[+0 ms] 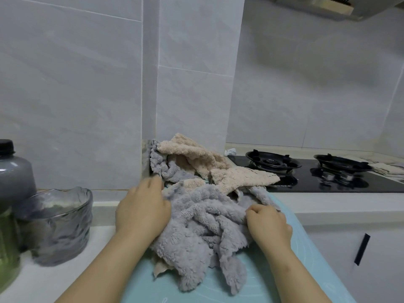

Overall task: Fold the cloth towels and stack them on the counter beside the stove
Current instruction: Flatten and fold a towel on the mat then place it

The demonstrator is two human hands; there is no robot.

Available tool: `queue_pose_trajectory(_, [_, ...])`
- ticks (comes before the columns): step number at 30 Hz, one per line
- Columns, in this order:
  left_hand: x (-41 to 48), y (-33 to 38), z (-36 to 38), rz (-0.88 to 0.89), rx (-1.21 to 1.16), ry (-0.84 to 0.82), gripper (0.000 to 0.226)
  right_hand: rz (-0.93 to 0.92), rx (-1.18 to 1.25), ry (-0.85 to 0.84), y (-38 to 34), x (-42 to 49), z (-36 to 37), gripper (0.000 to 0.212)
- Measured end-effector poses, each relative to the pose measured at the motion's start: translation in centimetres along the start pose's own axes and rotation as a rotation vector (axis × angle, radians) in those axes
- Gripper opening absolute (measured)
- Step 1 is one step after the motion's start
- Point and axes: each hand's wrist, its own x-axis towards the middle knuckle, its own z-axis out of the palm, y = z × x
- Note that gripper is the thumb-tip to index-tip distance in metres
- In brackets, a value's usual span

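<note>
Separating one towel from the heap is the step in hand, I judge; nothing is folded yet. The grey towel (196,217) lies crumpled on the blue mat (209,295) at lower centre, tangled with the beige towel (218,171) above it, just left of the stove (306,184). My left hand (143,206) rests on it, fingers nearly straight; my right hand (269,224) pinches a grey fold with curled fingers. Next I must lift it free and spread it flat. At lower left, the glass bowl (61,226) seems empty; the grey jar (13,171), I cannot tell.
</note>
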Motion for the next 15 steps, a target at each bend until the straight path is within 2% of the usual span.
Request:
queue_pose_trajectory(2, [0.0, 0.3, 1.0, 0.128, -0.103, 0.076, 0.035, -0.023, -0.090, -0.022, -0.1, -0.4, 0.0, 0.021])
queue_pose_trajectory(3, [0.1, 0.2, 1.7, 0.174, -0.136, 0.039, 0.046, -0.054, -0.159, -0.068, -0.2, -0.7, 0.0, 0.024])
queue_pose_trajectory(5, [0.5, -0.3, 3.0, 0.169, -0.092, -0.153, 0.063, -0.118, -0.235, -0.188, -0.4, -1.1, 0.2, 0.023])
queue_pose_trajectory(7, [0.6, -0.9, 3.9, 0.137, -0.050, -0.311, 0.062, -0.162, -0.220, -0.233, -0.7, -1.3, 0.5, 0.018])
queue_pose_trajectory(8, [0.8, -1.1, 4.1, 0.133, -0.055, -0.322, 0.052, -0.184, -0.199, -0.216, -0.8, -1.3, 0.5, 0.016])
queue_pose_trajectory(10, [1.0, -0.9, 3.8, 0.099, -0.100, -0.252, 0.029, -0.203, -0.118, -0.146, -0.7, -1.1, 0.5, 0.011])
queue_pose_trajectory(12, [0.9, -0.5, 3.0, 0.036, -0.199, -0.119, 0.016, -0.207, 0.036, -0.037, -0.4, -0.8, 0.3, 0.010])
queue_pose_trajectory(15, [0.9, 0.3, 1.7, -0.057, -0.437, 0.103, 0.017, -0.234, 0.271, 0.205, -0.3, -0.3, 0.0, 0.024])
